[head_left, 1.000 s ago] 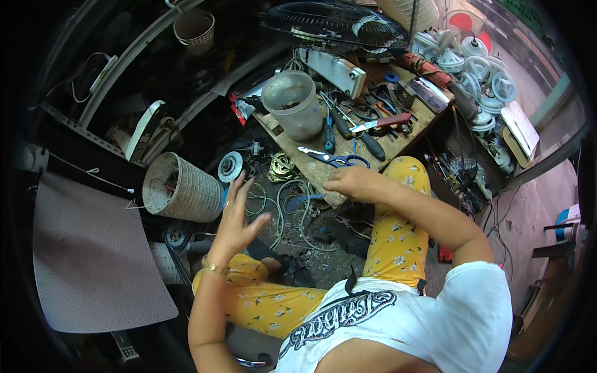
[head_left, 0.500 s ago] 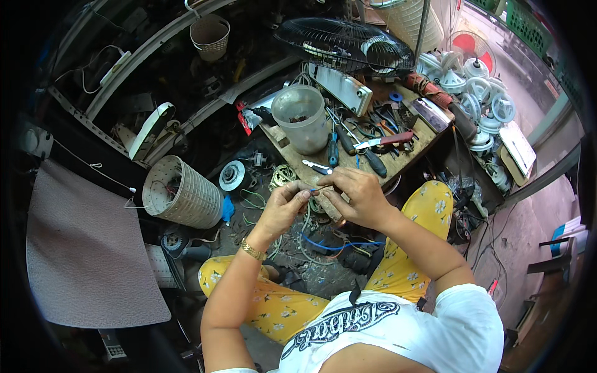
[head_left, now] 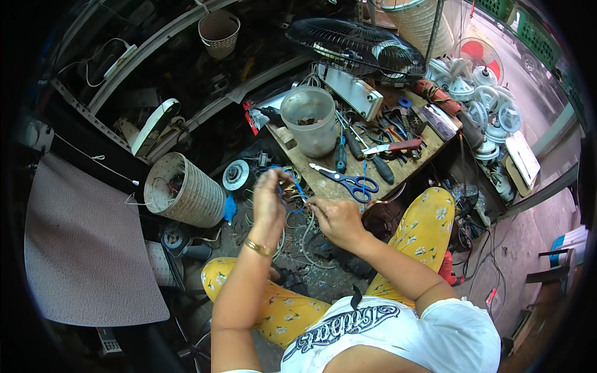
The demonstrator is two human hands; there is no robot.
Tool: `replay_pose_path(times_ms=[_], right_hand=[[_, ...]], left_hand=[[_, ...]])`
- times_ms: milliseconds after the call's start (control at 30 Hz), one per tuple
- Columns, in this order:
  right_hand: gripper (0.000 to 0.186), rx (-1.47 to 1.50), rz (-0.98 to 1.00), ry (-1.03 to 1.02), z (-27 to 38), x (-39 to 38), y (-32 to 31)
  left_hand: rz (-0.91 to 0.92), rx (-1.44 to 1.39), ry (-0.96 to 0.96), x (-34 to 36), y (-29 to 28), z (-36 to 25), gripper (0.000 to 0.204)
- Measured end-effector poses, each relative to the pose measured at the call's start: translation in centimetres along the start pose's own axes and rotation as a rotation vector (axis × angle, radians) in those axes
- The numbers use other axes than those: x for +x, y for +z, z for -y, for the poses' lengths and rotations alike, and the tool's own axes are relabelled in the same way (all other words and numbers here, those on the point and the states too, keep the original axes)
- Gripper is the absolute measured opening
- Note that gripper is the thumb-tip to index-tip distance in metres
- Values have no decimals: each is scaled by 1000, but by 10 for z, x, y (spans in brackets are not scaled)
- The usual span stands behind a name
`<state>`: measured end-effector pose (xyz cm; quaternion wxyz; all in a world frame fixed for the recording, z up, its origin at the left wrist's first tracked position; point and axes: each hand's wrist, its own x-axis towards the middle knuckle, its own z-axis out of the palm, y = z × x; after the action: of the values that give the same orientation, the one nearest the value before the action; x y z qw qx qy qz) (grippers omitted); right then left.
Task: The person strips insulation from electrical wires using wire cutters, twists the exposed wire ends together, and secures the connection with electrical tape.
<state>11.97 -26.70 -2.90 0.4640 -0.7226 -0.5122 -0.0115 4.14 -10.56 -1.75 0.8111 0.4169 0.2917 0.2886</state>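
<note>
Working a thin blue wire (head_left: 297, 184) between my 2 hands.
Left hand (head_left: 268, 200) and right hand (head_left: 334, 217) both pinch it; next I'd need steady tension, I judge.

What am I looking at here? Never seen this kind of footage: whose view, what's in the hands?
There is no machine: a person wears a wide fisheye camera on the head, looking down, so edges bend. The forearms come in from below. The left hand and right hand pinch a thin blue wire between them, above tangled cables. The person sits in yellow flowered trousers. In front is a low wooden board carrying blue-handled scissors, a cloudy plastic jar and screwdrivers. A perforated pale cylinder lies at left.
</note>
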Motion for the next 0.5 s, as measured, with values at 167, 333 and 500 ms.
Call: replay_pose_path(times_ms=[167,333,500], right_hand=[[14,27,354,21,2,-43,1],[12,80,122,-38,-32,-62,-61],[12,307,-63,203,-57,-96,-147]], left_hand=[[-341,-462,99,59,-69,-47,23],[-236,-178,-23,82,-105,-43,15],[-1136,630,821,50,-113,-122,30]])
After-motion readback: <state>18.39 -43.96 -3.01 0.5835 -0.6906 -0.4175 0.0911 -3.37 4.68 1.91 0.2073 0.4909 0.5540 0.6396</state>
